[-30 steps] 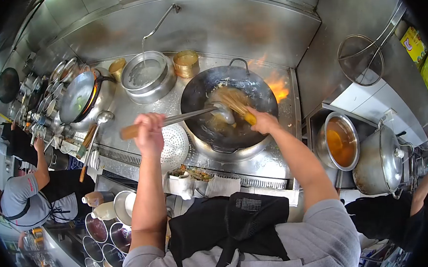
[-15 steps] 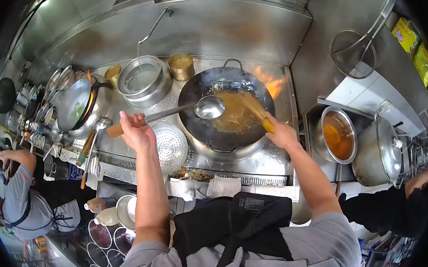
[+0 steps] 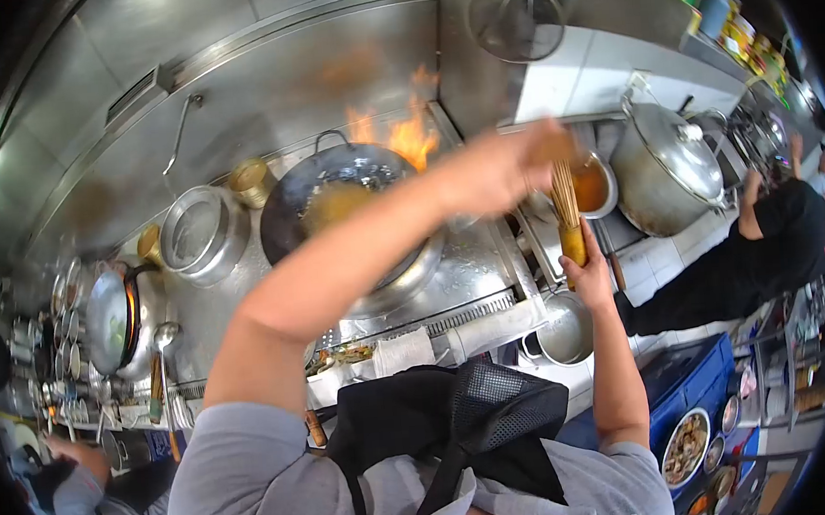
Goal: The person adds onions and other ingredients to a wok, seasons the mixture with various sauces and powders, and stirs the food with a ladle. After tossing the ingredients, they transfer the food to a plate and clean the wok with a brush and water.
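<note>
My left hand (image 3: 512, 169), blurred by motion, is closed on the ladle, whose brown wooden handle end (image 3: 560, 144) shows beside it. The ladle's cup is hidden. That forearm crosses over the black wok (image 3: 281, 219) and covers part of it. Brownish liquid (image 3: 334, 206) lies in the wok, with flames behind its right side. My right hand (image 3: 587, 266) grips the yellow handle of a bamboo brush (image 3: 566, 199), held bristles up in front of the metal bowl of orange liquid (image 3: 591, 188).
A lidded pot (image 3: 665, 168) stands right of the bowl, and an empty-looking pot (image 3: 566, 328) sits below the brush. Left of the wok are a water-filled pot (image 3: 202, 236), tins and another wok (image 3: 111, 322). People in dark and grey clothes stand at both sides.
The view has turned right. My left hand has swung across to the right, over the wok. The brush has left the wok and now stands upright in my right hand.
</note>
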Action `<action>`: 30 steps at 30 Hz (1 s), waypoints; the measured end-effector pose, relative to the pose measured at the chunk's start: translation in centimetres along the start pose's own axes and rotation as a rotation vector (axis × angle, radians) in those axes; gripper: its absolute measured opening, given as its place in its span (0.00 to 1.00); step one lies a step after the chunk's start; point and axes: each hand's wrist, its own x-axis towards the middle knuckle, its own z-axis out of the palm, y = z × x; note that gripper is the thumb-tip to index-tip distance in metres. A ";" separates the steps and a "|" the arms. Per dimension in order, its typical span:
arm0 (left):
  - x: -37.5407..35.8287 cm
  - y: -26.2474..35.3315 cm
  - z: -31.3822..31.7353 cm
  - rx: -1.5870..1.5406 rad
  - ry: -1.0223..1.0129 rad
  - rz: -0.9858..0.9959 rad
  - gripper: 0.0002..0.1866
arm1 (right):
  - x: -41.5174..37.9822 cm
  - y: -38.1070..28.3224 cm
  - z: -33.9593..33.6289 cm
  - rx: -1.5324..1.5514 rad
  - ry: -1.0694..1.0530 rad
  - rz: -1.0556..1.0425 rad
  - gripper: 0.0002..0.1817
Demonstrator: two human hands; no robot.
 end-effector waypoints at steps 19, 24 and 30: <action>-19.1 -15.0 22.6 -0.044 -0.298 0.037 0.16 | -5.9 -2.8 6.3 0.185 -0.165 -0.012 0.47; -30.5 -14.4 10.8 0.264 0.270 -0.404 0.11 | -0.4 -2.4 16.2 -0.219 -0.351 -0.293 0.50; -46.9 -9.8 9.5 0.258 0.867 -1.118 0.26 | 3.2 -4.5 17.0 -0.566 -0.626 -0.198 0.44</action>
